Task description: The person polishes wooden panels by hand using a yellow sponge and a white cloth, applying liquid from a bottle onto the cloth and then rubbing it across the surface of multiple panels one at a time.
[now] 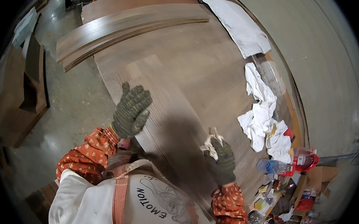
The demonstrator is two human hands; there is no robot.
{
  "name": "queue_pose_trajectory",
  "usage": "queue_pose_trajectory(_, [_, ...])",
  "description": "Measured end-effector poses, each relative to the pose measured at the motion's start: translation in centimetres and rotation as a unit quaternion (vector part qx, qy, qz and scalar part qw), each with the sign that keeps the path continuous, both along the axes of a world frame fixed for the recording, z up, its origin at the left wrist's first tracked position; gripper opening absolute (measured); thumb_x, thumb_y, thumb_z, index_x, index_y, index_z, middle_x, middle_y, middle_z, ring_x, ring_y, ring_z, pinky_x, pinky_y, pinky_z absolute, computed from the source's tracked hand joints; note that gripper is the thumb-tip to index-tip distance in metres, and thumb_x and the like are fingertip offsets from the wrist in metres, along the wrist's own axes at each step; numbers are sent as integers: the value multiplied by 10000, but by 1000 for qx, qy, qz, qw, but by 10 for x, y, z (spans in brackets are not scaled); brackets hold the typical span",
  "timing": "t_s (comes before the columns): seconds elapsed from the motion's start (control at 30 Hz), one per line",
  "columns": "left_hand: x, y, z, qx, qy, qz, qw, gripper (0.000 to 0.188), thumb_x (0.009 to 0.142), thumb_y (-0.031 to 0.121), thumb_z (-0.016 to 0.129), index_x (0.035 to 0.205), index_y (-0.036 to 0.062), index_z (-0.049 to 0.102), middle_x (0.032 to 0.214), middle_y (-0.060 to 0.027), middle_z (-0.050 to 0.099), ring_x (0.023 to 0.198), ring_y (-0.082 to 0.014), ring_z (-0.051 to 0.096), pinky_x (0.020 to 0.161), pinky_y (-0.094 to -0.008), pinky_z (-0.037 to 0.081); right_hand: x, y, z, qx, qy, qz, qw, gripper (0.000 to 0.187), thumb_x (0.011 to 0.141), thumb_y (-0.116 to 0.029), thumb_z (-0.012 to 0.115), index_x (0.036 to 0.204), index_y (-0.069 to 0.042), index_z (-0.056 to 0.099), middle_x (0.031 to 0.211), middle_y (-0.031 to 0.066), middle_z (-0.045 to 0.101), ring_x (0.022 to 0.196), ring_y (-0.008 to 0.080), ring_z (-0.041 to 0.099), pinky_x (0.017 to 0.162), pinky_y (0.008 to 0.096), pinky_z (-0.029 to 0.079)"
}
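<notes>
My left hand point(131, 111), in a dark green knitted glove, is at the left edge of a wood-grain board point(163, 108), fingers stretched out and nothing in them. Whether it presses on the board or hovers just over it, I cannot tell. In my right hand point(222, 162), gloved alike, is a crumpled off-white rag point(210, 147), bunched at the fingertips over the larger brown wood-grain panel point(210, 78) to the right of the board. A dark shadow falls across the board between my hands.
Several long planks point(130, 23) lie stacked across the far end. Along the right edge are a white cloth point(236, 26), crumpled white rags point(260, 107), a plastic water bottle point(271, 166) and a red container point(304, 160). Brown panels point(14, 96) stand on the floor at left.
</notes>
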State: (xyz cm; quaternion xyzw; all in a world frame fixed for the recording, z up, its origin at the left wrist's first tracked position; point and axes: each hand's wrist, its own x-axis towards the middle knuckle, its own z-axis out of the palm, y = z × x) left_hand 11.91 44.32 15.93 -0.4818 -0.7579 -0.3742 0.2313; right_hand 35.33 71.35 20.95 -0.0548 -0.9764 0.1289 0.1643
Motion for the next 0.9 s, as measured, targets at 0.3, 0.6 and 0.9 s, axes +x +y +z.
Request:
queue_pose_trajectory(0.3, [-8, -5, 5, -37, -75, -35, 996, 391, 781, 197, 619, 1116, -6, 612, 1220, -179, 567, 1212, -396, 460, 1092, -628, 150, -235, -56, 13, 36, 10, 140, 989, 471, 822, -269, 683, 1211, -39, 550, 1104, 208, 604, 987, 383, 578, 824, 430, 488])
queue_pose_trajectory(0.6, [-7, -5, -3, 53, -60, -13, 997, 344, 797, 176, 588, 1081, -17, 614, 1183, -180, 590, 1202, -375, 489, 1113, -610, 139, -195, -46, 29, -43, -24, 187, 981, 432, 834, -179, 677, 1218, -28, 549, 1001, 183, 640, 899, 364, 614, 787, 426, 501])
queue_pose_trajectory(0.9, [-5, -4, 4, 41, -60, -28, 997, 357, 787, 155, 588, 1103, -10, 596, 1185, -179, 587, 1181, -380, 502, 1109, -607, 152, -247, -46, 9, -74, -38, 112, 990, 449, 896, -308, 576, 1256, -44, 531, 1076, 176, 639, 917, 350, 631, 795, 404, 494])
